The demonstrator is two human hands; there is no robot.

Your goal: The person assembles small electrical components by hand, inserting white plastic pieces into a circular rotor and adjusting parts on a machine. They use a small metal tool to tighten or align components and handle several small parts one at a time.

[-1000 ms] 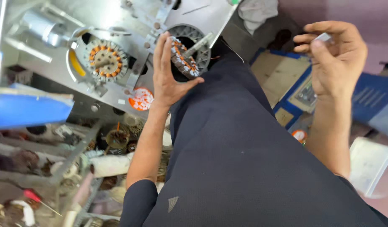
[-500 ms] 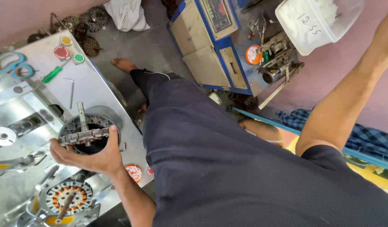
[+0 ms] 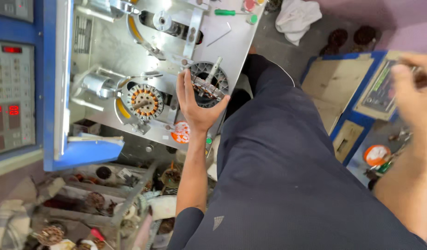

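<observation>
Now: left hand (image 3: 195, 104) fingers wrapped over round stator core (image 3: 207, 85) on grey winding machine (image 3: 107, 51), at 11 o'clock | right hand (image 3: 414, 88) at 2 o'clock, blurred, possibly holding something, grip unclear.

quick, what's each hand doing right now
Left hand: fingers closed around the round motor stator on the machine plate.
Right hand: blurred, cannot tell.

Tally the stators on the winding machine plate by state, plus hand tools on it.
Copper-wound round stator, seated in the left station: 1
Unwound grey metal stator under the left hand, at: 1
Green-handled screwdriver at the plate's top edge: 1
Total: 3
The right hand is blurred, off the grey metal machine plate.
</observation>
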